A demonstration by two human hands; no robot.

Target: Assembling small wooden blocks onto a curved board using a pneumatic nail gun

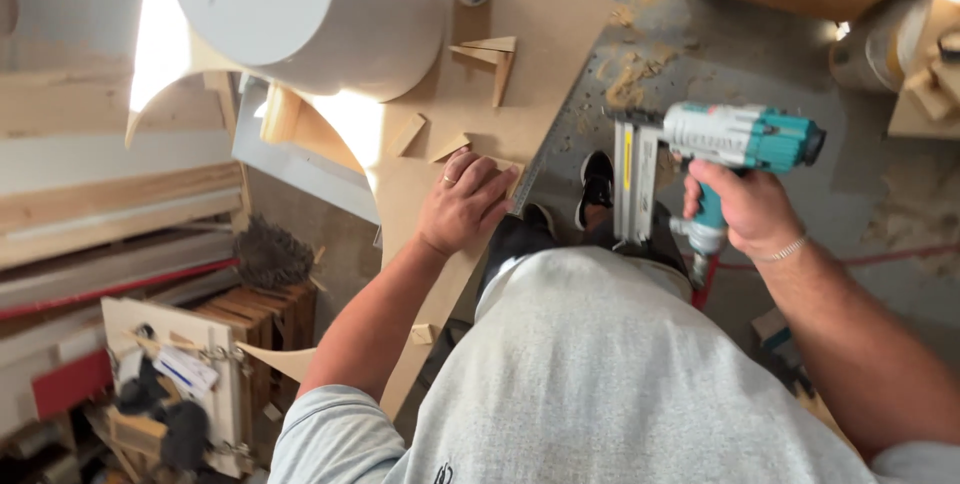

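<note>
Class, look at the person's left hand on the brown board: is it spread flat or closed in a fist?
Spread flat: the left hand presses palm-down on the brown board.

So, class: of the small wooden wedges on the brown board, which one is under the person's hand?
The wedge at the board's right edge, under the left hand's fingers. The others lie untouched further up.

White cylinder (300, 14) cut off at top edge; nailer (700, 159) grip hidden inside right hand (745, 209).
</note>
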